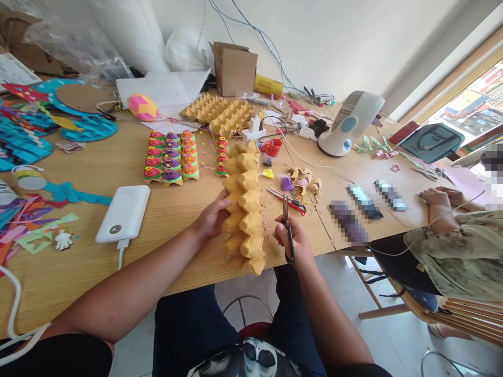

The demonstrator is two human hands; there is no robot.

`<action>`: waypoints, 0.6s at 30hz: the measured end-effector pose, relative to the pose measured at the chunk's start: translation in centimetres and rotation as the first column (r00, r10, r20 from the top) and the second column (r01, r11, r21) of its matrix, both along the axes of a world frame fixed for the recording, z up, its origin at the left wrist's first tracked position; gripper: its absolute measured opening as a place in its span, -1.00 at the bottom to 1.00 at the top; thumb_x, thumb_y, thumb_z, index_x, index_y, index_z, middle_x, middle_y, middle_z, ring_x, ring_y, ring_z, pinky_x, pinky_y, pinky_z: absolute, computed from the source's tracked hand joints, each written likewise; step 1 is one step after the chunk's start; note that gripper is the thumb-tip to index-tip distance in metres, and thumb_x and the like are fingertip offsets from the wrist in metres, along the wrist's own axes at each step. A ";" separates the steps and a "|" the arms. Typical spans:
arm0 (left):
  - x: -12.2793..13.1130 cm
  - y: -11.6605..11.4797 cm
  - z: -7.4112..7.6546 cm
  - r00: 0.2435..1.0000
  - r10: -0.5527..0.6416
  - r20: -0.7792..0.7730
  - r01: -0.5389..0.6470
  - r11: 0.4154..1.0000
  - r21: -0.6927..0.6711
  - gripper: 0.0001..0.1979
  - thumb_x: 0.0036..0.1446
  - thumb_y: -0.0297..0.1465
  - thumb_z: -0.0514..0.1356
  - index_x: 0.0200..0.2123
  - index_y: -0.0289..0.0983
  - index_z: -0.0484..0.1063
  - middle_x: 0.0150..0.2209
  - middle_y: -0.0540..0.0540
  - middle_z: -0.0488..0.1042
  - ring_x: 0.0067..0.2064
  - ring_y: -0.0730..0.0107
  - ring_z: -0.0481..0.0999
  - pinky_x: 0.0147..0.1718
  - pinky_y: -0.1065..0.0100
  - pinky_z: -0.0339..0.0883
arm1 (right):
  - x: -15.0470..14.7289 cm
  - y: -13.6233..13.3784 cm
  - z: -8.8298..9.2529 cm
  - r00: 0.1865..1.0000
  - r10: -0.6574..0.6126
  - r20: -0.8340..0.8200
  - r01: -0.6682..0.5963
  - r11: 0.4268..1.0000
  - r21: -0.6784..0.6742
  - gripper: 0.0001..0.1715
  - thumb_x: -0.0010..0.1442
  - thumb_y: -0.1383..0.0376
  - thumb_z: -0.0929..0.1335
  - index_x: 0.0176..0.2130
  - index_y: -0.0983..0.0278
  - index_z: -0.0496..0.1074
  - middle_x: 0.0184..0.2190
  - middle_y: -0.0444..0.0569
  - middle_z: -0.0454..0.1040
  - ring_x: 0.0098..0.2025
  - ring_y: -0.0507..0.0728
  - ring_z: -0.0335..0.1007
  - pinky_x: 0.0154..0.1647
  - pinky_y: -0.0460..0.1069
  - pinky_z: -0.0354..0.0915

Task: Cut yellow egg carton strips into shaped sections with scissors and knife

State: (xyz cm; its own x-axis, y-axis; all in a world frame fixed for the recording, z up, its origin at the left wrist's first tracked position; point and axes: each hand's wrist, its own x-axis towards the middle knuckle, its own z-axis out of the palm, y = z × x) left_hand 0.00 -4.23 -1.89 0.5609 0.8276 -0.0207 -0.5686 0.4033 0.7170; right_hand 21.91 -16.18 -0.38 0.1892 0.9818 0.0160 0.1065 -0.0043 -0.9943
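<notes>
My left hand (212,215) is closed on the left side of a tan cardboard egg tray (245,207) that lies lengthwise at the table's near edge. Just right of the tray, my right hand (294,243) grips black-handled scissors (287,225), blades pointing up and away. Cardboard crumbs and cut cup pieces (304,178) lie beyond the scissors. Painted egg-carton cups (171,157) in red, purple and orange stand in rows further back.
A white power bank (123,213) with a cable lies at the left. More egg trays (220,112), a brown box (234,68), a desk fan (348,125), red scissors (293,201) and coloured paper shapes (23,131) crowd the table. Another person's hands (442,199) rest at the right.
</notes>
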 end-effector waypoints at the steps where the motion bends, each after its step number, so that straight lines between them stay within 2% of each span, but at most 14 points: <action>1: 0.0 0.0 0.0 1.000 0.005 -0.011 -0.005 1.000 0.014 -0.38 0.14 -0.31 0.37 0.27 -0.06 0.38 -0.02 -0.05 0.63 -0.07 0.14 0.64 -0.17 0.24 0.53 | 0.2 0.5 0.5 0.999 0.003 -0.037 -0.003 1.000 -0.001 -0.57 0.24 -0.09 0.45 -0.09 0.12 0.39 -0.44 -0.19 0.38 -0.46 0.07 0.27 -0.44 -0.02 0.19; 5: 0.2 -0.1 -0.1 1.000 0.009 -0.016 -0.009 1.000 0.027 -0.42 0.10 -0.30 0.43 0.20 -0.08 0.43 0.02 -0.07 0.62 -0.07 0.17 0.64 -0.15 0.25 0.55 | 0.5 3.8 2.3 0.993 0.052 -0.104 -0.047 0.998 0.046 -0.50 0.14 -0.03 0.54 -0.08 0.13 0.39 -0.41 -0.19 0.45 -0.45 0.04 0.26 -0.40 -0.03 0.22; 10: 0.2 0.0 -0.3 1.000 -0.007 0.008 0.007 1.000 0.016 -0.40 0.09 -0.31 0.44 0.21 -0.06 0.43 0.03 -0.07 0.62 -0.05 0.16 0.66 -0.16 0.26 0.56 | 0.7 7.8 2.8 0.986 0.093 -0.140 -0.084 0.994 0.067 -0.45 0.04 0.06 0.59 -0.10 0.13 0.35 -0.38 -0.20 0.50 -0.40 0.04 0.31 -0.36 -0.04 0.22; 13: 0.2 0.1 -0.3 1.000 -0.017 -0.006 0.017 1.000 0.020 -0.39 0.10 -0.29 0.44 0.22 -0.04 0.42 0.05 -0.06 0.62 -0.03 0.16 0.66 -0.14 0.26 0.57 | 0.5 8.7 2.7 0.982 0.135 -0.134 -0.127 0.990 0.064 -0.48 0.05 0.07 0.58 -0.10 0.14 0.36 -0.41 -0.22 0.46 -0.40 0.04 0.31 -0.34 -0.04 0.23; 18: 0.3 0.1 -0.3 0.998 -0.005 -0.057 0.007 0.999 0.032 -0.36 0.08 -0.30 0.45 0.24 -0.09 0.41 0.06 -0.07 0.62 -0.05 0.19 0.66 -0.16 0.29 0.56 | 0.0 9.0 2.1 0.960 0.165 -0.226 -0.150 0.985 0.082 -0.52 0.06 0.12 0.56 -0.10 0.15 0.38 -0.47 -0.30 0.32 -0.43 0.01 0.28 -0.36 -0.05 0.21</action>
